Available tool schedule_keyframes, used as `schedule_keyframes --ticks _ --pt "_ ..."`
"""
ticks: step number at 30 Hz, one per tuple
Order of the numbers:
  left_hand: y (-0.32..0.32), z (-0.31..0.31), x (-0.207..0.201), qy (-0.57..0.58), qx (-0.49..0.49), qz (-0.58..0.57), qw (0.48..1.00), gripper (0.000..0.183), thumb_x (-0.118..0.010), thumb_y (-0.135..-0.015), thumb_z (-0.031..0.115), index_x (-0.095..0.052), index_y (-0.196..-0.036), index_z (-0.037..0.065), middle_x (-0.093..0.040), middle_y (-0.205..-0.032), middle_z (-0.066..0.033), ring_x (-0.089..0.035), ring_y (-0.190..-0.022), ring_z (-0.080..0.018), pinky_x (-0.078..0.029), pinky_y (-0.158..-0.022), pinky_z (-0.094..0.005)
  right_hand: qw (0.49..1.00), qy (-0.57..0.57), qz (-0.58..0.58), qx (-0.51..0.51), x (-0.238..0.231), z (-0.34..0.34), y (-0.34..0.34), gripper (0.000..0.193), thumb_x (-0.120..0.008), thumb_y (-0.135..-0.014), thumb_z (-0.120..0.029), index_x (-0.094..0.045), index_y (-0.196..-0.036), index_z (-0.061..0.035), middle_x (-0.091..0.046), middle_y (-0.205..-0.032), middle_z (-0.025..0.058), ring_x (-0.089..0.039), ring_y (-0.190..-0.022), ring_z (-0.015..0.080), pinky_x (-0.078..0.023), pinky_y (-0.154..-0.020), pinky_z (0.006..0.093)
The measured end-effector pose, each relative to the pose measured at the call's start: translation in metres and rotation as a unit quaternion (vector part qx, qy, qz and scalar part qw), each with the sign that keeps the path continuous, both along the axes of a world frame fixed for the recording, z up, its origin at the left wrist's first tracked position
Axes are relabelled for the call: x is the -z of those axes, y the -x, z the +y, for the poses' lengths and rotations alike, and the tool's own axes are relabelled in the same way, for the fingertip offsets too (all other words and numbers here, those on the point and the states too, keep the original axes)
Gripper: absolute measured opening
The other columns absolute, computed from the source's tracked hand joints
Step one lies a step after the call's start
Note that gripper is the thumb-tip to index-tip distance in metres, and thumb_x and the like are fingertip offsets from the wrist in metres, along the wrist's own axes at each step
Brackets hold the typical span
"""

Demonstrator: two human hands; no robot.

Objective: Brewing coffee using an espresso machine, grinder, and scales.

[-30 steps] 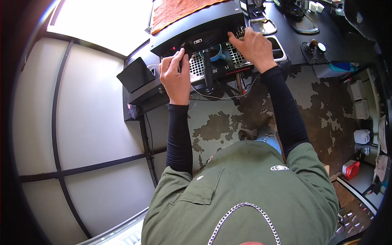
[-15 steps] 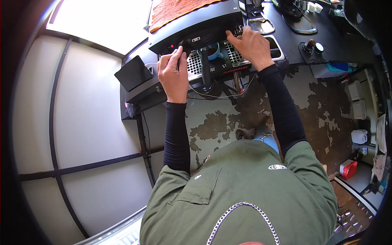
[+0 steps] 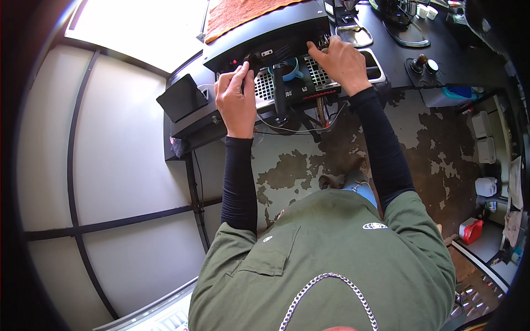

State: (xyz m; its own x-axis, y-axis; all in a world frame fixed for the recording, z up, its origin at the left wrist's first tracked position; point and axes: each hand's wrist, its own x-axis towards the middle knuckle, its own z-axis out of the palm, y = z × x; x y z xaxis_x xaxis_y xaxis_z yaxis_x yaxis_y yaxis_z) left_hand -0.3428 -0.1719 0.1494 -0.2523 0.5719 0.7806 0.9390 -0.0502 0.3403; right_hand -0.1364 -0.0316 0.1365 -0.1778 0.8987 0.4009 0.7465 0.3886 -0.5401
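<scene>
At the black espresso machine (image 3: pixel 265 34), both my hands are raised to the front panel. My left hand (image 3: pixel 236 105) has thumb and forefinger pinched on a small black knob at the panel's left part, beside a red light. My right hand (image 3: pixel 343 65) rests at the machine's right end, thumb stretched toward the panel, fingers apart from it near some metal parts. What its fingertips touch is partly hidden. Between my hands a portafilter (image 3: pixel 279 94) points its black handle toward me. A blue cup (image 3: pixel 291 70) stands beneath it, by a lit digital readout (image 3: pixel 296 91).
An orange towel (image 3: pixel 243 16) covers the machine's top. A dark tablet (image 3: pixel 181 98) leans at its left. Rightward on the counter are a metal tray (image 3: pixel 354 35) and a tamper (image 3: pixel 421 59) on a dark stand. A cable hangs below the counter's front.
The digits on the lit readout have changed. Both hands keep almost the same place and pose, and the cup and portafilter stay where they were.
</scene>
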Motion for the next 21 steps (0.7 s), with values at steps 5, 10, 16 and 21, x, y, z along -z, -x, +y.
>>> schedule_keyframes --ticks 5,10,16,21 --pt "-0.0003 -0.0004 -0.0008 0.004 -0.001 0.007 1.0 0.023 -0.077 -0.089 0.013 -0.08 -0.112 0.01 -0.07 -0.091 -0.0057 -0.063 -0.086 -0.0239 -0.051 -0.081 -0.0364 1.0 -0.002 0.0 0.001 0.0005 -0.0005 0.0 0.061 -0.065 -0.089 -0.06 -0.071 -0.082 0.0003 -0.073 -0.076 0.0242 -0.075 -0.074 0.0394 -0.061 -0.068 0.047" --pt "0.0002 -0.0008 -0.0017 0.008 -0.001 -0.001 1.0 0.023 -0.077 -0.09 0.014 -0.08 -0.112 0.01 -0.07 -0.09 -0.0058 -0.063 -0.085 -0.024 -0.051 -0.081 -0.0367 1.0 -0.003 0.007 -0.004 0.0009 -0.0001 0.0005 0.06 -0.065 -0.089 -0.059 -0.071 -0.082 0.0002 -0.073 -0.076 0.024 -0.075 -0.074 0.0394 -0.061 -0.068 0.0471" --pt "-0.0004 -0.0003 -0.002 0.007 0.0 0.005 1.0 0.023 -0.077 -0.09 0.014 -0.08 -0.112 0.01 -0.069 -0.089 -0.0058 -0.062 -0.084 -0.0237 -0.051 -0.08 -0.0364 1.0 -0.003 0.004 -0.002 -0.0006 -0.0009 -0.0003 0.061 -0.065 -0.09 -0.059 -0.071 -0.083 0.0004 -0.073 -0.078 0.0241 -0.075 -0.075 0.0395 -0.061 -0.069 0.0472" --pt "0.0026 -0.001 -0.0009 0.014 -0.009 0.019 1.0 0.024 -0.077 -0.091 0.018 -0.08 -0.114 0.011 -0.071 -0.091 -0.0053 -0.064 -0.086 -0.0186 -0.05 -0.078 -0.033 1.0 -0.004 0.003 -0.002 -0.0006 -0.0008 0.0001 0.061 -0.064 -0.09 -0.06 -0.072 -0.083 0.0004 -0.073 -0.079 0.0242 -0.075 -0.076 0.0395 -0.061 -0.07 0.0472"
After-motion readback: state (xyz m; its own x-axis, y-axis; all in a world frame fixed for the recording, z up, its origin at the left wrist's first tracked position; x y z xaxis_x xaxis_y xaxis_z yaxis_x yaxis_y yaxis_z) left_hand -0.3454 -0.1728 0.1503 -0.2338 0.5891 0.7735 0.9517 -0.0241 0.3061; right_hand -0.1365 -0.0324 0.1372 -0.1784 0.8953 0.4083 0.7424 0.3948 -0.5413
